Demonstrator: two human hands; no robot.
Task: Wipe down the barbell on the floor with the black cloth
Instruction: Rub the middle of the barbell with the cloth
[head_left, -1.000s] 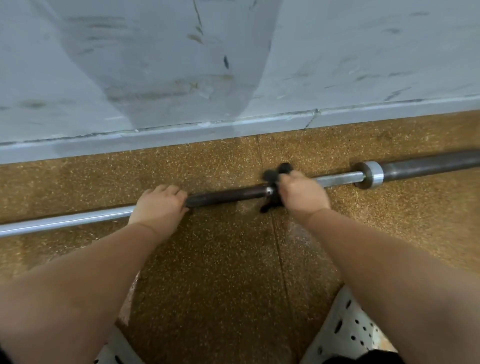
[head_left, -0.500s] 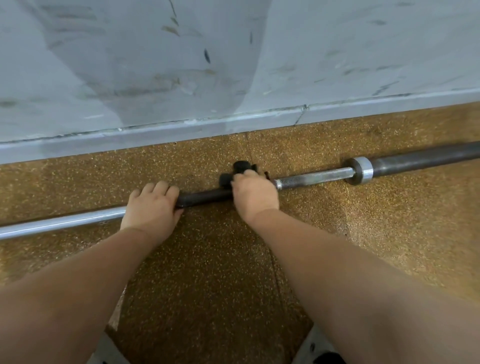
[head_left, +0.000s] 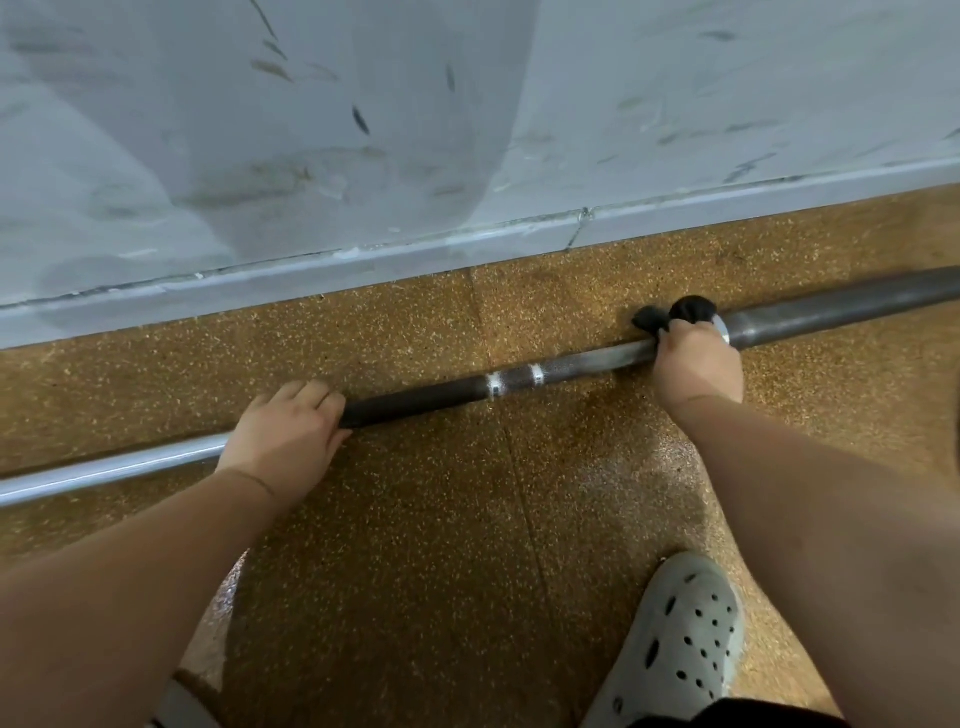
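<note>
The barbell (head_left: 519, 382) lies across the brown speckled floor, running from lower left to upper right, with a dark knurled stretch in the middle and a thick dark sleeve (head_left: 841, 309) at the right. My left hand (head_left: 288, 434) grips the shaft where the shiny part meets the knurling. My right hand (head_left: 696, 364) is wrapped around the shaft right against the collar, holding the black cloth (head_left: 675, 313), whose folds stick out above my fingers.
A pale scuffed wall with a skirting board (head_left: 415, 254) runs close behind the bar. My grey perforated clog (head_left: 680, 644) stands on the floor at the lower right. A floor seam (head_left: 519, 467) passes under the bar.
My right hand slid the cloth left toward my left hand, then right along the shaft up to the collar. The left hand kept its grip in place.
</note>
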